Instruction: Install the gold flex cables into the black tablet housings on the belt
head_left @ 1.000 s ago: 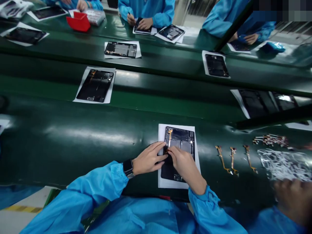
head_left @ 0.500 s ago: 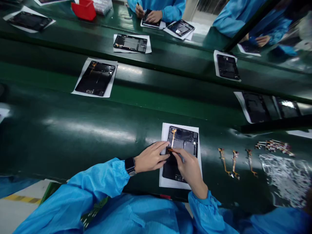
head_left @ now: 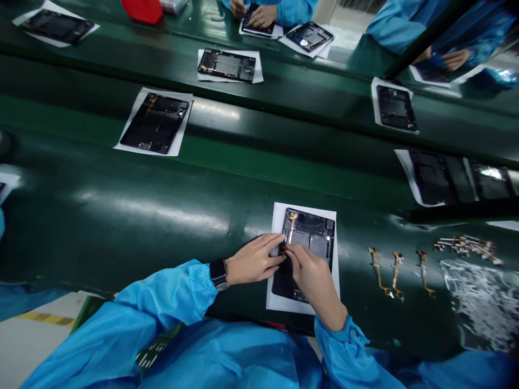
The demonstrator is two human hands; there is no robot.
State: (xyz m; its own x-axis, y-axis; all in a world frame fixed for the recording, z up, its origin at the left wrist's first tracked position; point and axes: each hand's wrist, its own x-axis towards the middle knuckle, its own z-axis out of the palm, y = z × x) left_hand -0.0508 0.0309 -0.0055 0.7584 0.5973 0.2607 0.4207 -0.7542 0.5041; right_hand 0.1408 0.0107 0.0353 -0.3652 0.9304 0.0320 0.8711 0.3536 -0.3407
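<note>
An opened tablet (head_left: pixel 310 237), its inner parts showing, lies on a white paper sheet (head_left: pixel 279 216) in front of me. Along its upper left runs an orange flex cable (head_left: pixel 292 227). My left hand (head_left: pixel 255 260) rests flat at the tablet's left edge, fingers stretched and apart. Over the tablet's middle, my right hand (head_left: pixel 312 273) pinches the lower end of the flex cable between thumb and fingertips, close to the left fingertips. The fingers partly hide that end.
Several loose flex cables (head_left: pixel 398 275) lie to the right, with a pile of them (head_left: pixel 466 247) and a clear bag of white pieces (head_left: pixel 482 297) beyond. Another opened tablet (head_left: pixel 156 123) sits on the belt ahead. A dark bar (head_left: pixel 462 209) crosses at right. Co-workers' hands (head_left: pixel 261 17) work opposite.
The view has shifted slightly. My right fingers have curled in more closely over the cable's lower end. The left hand stays in place at the tablet's edge.
</note>
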